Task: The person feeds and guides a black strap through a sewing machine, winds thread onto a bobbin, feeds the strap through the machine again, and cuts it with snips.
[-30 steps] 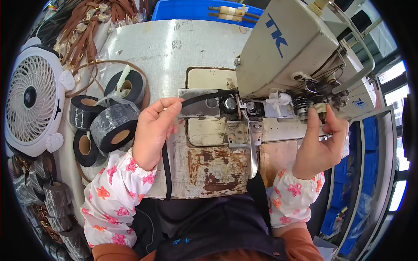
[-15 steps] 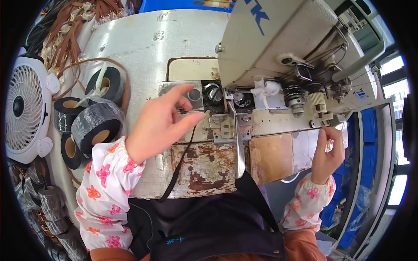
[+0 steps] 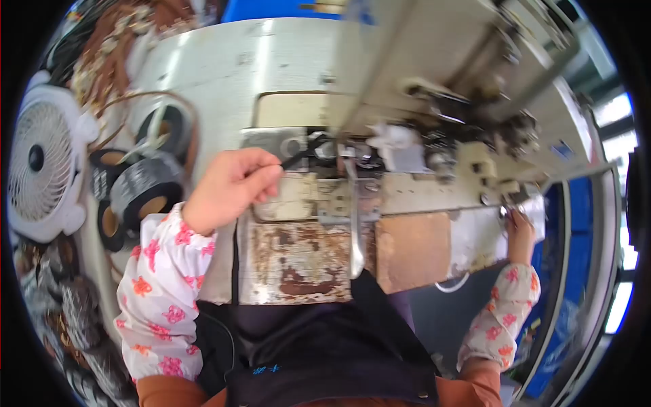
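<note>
My left hand (image 3: 234, 186) is closed in a pinch on a narrow black strap (image 3: 296, 161), left of the sewing machine's (image 3: 447, 61) stitching area. One end of the strap reaches toward the presser foot; a black length hangs below my hand over the table's front edge. A wider black band (image 3: 380, 305) runs up from my lap into a long metal guide (image 3: 355, 237). At the machine's right end, my right hand (image 3: 520, 234) has its fingers curled against small metal parts; blur hides what they grip.
Rolls of black tape (image 3: 150, 190), some wrapped in plastic, stand at the left beside a white fan (image 3: 44, 163). Brown straps (image 3: 112, 47) are heaped at the back left. A rusty plate (image 3: 295, 261) and a tan plate (image 3: 413, 251) form the front of the table. Blue bins (image 3: 580, 258) stand at right.
My left hand has gone from open to pinching the black strap, drawing it slightly left. My right hand has moved right and forward to the machine's end. The view has shifted and blurred.
</note>
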{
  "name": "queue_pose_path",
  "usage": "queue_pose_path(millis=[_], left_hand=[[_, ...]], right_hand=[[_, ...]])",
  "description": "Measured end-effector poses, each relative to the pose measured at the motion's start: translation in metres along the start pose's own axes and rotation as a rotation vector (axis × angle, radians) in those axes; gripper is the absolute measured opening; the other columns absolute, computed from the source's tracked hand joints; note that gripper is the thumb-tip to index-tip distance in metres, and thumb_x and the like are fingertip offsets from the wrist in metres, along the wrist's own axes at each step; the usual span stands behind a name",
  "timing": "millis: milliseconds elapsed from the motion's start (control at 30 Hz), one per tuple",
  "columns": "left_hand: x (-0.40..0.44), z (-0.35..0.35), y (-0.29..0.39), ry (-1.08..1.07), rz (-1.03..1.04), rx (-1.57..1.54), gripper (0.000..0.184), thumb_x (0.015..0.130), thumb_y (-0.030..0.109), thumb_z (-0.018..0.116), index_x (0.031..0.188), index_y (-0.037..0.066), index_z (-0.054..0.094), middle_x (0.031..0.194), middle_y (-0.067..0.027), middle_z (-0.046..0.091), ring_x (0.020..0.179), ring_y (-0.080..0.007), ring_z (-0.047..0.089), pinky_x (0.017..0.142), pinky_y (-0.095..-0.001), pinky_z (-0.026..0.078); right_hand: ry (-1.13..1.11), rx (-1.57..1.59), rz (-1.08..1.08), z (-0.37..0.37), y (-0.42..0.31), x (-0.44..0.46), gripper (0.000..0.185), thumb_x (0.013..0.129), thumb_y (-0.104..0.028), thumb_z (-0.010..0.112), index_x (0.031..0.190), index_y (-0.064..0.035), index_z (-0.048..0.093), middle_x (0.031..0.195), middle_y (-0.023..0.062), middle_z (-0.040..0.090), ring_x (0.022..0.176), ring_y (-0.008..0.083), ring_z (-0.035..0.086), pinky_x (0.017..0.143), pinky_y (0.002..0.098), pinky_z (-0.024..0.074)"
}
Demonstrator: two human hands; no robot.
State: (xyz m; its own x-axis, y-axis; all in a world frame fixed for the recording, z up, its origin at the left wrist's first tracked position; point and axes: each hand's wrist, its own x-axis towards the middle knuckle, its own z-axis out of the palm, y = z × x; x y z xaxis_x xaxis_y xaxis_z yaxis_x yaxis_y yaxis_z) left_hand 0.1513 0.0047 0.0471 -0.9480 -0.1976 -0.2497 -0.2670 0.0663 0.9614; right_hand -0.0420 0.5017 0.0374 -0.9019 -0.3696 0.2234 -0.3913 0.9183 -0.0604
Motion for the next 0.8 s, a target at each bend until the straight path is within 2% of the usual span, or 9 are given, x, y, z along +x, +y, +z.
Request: queue_pose_path(millis=[200, 233, 367, 433, 467, 533, 633, 667, 800], left_hand=[[-0.022, -0.025, -0.013, -0.032, -0.082, -0.156, 0.016, 0.091, 0.016, 0.054, 0.093, 0.000, 0.059, 0.073, -0.0008, 0.061, 0.061, -0.0056, 0.054, 0.057, -0.0190, 0.044], [-0.023, -0.026, -0.012, -0.051, -0.103, -0.149, 0.017, 0.091, 0.016, 0.053, 0.094, 0.001, 0.059, 0.073, -0.0007, 0.061, 0.062, -0.0056, 0.054, 0.057, -0.0191, 0.044], [-0.024, -0.028, -0.012, -0.073, -0.114, -0.165, 0.017, 0.092, 0.016, 0.051, 0.096, 0.001, 0.058, 0.074, -0.0007, 0.061, 0.063, -0.0055, 0.054, 0.058, -0.0195, 0.045], [-0.024, -0.029, -0.011, -0.096, -0.111, -0.157, 0.017, 0.092, 0.015, 0.050, 0.099, 0.001, 0.057, 0.075, -0.0006, 0.061, 0.064, -0.0055, 0.054, 0.059, -0.0197, 0.044], [-0.024, -0.030, -0.012, -0.099, -0.111, -0.159, 0.017, 0.092, 0.015, 0.050, 0.099, 0.001, 0.057, 0.075, -0.0006, 0.061, 0.064, -0.0055, 0.054, 0.059, -0.0197, 0.044], [-0.024, -0.031, -0.012, -0.109, -0.112, -0.192, 0.018, 0.093, 0.015, 0.050, 0.101, 0.001, 0.058, 0.075, 0.0000, 0.061, 0.064, -0.0051, 0.054, 0.058, -0.0189, 0.043], [-0.024, -0.032, -0.012, -0.116, -0.114, -0.179, 0.019, 0.093, 0.015, 0.049, 0.102, 0.001, 0.058, 0.075, -0.0001, 0.061, 0.065, -0.0052, 0.054, 0.058, -0.0189, 0.043], [-0.025, -0.032, -0.011, -0.117, -0.115, -0.181, 0.019, 0.093, 0.015, 0.049, 0.102, 0.001, 0.058, 0.075, -0.0001, 0.061, 0.065, -0.0052, 0.054, 0.058, -0.0189, 0.043], [-0.026, -0.030, -0.015, -0.101, -0.066, -0.120, 0.018, 0.091, 0.012, 0.052, 0.103, 0.001, 0.058, 0.075, -0.0011, 0.061, 0.065, -0.0055, 0.054, 0.057, -0.0196, 0.043]], right_hand=[[0.002, -0.218, -0.019, -0.003, 0.012, 0.002, 0.015, 0.086, -0.006, 0.050, 0.094, 0.0021, 0.060, 0.087, 0.0182, 0.059, 0.081, 0.0363, 0.056, 0.071, 0.0412, 0.0449], [0.076, -0.242, -0.054, -0.007, 0.011, -0.002, 0.014, 0.086, -0.006, 0.050, 0.092, 0.0028, 0.059, 0.086, 0.0178, 0.059, 0.080, 0.0359, 0.056, 0.069, 0.0416, 0.0448], [0.033, -0.209, 0.000, -0.039, -0.017, -0.016, 0.009, 0.084, -0.002, 0.051, 0.088, 0.0046, 0.055, 0.080, 0.0168, 0.057, 0.069, 0.0328, 0.054, 0.064, 0.0367, 0.0441], [0.149, 0.066, -0.019, -0.042, -0.031, -0.026, 0.008, 0.084, 0.001, 0.050, 0.090, 0.0047, 0.054, 0.082, 0.0145, 0.057, 0.066, 0.0253, 0.055, 0.059, 0.0320, 0.0427], [0.147, 0.062, -0.018, -0.045, -0.048, -0.030, 0.008, 0.084, 0.001, 0.050, 0.090, 0.0047, 0.054, 0.082, 0.0145, 0.057, 0.066, 0.0253, 0.055, 0.059, 0.0320, 0.0427], [0.106, 0.266, 0.002, -0.049, -0.091, -0.032, 0.011, 0.085, 0.004, 0.048, 0.094, 0.0051, 0.054, 0.091, 0.0133, 0.058, 0.067, 0.0180, 0.056, 0.055, 0.0279, 0.0423], [0.028, 0.424, -0.129, -0.046, -0.131, -0.035, 0.016, 0.086, 0.006, 0.043, 0.099, 0.0065, 0.051, 0.104, 0.0141, 0.056, 0.068, 0.0150, 0.055, 0.056, 0.0247, 0.0438], [-0.039, 0.407, -0.085, -0.046, -0.141, -0.036, 0.018, 0.085, 0.007, 0.043, 0.101, 0.0061, 0.051, 0.099, 0.0150, 0.057, 0.069, 0.0152, 0.056, 0.056, 0.0246, 0.0438], [-0.125, 0.418, -0.271, -0.050, -0.202, -0.029, 0.026, 0.084, 0.008, 0.041, 0.107, 0.0069, 0.052, 0.082, 0.0166, 0.059, 0.063, 0.0203, 0.056, 0.057, 0.0294, 0.0441]])
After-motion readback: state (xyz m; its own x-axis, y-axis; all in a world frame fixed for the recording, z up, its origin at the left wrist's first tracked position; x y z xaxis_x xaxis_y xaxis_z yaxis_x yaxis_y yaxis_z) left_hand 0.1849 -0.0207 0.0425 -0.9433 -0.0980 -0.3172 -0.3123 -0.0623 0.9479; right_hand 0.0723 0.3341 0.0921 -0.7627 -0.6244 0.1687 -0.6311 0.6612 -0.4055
